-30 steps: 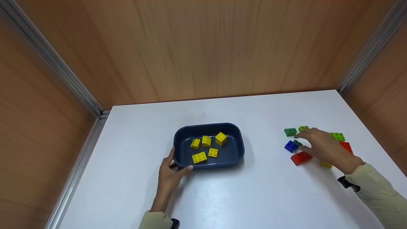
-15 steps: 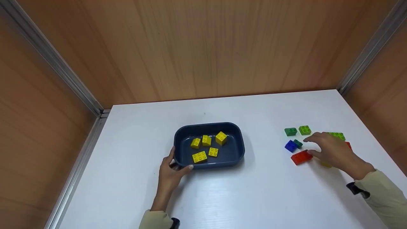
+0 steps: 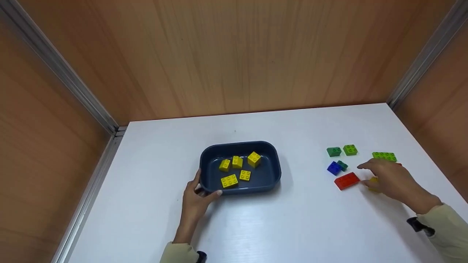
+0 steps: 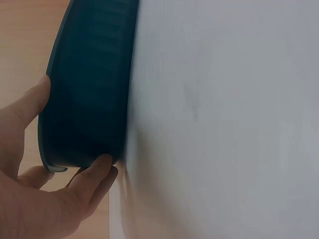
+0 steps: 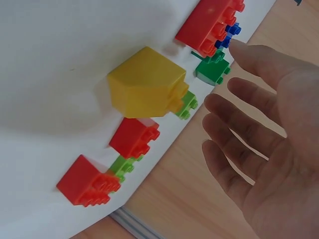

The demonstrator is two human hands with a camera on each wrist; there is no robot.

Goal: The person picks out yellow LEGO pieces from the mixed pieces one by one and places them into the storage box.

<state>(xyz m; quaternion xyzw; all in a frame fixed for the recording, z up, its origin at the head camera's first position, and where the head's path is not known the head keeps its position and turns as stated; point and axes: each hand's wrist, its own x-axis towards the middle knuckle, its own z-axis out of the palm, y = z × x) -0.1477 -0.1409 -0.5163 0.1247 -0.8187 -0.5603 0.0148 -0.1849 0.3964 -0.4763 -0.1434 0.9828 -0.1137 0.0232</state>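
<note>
My left hand grips the left front corner of a dark blue tray, thumb at the rim and fingers around the end. Several yellow building bricks lie in the tray. On the right of the table, my right hand hovers with spread fingers over a yellow brick, which it partly hides in the head view. Its fingers hold nothing in the right wrist view. A long red brick lies just left of the fingertips, and two more red bricks show in the right wrist view.
Beyond the red brick lie a blue brick, a small dark green brick, a green brick and two light green bricks. Wooden panels enclose the white table at the back and sides.
My right hand has moved right and toward me, from above the blue and green bricks to the yellow brick. My left hand and the tray have stayed put.
</note>
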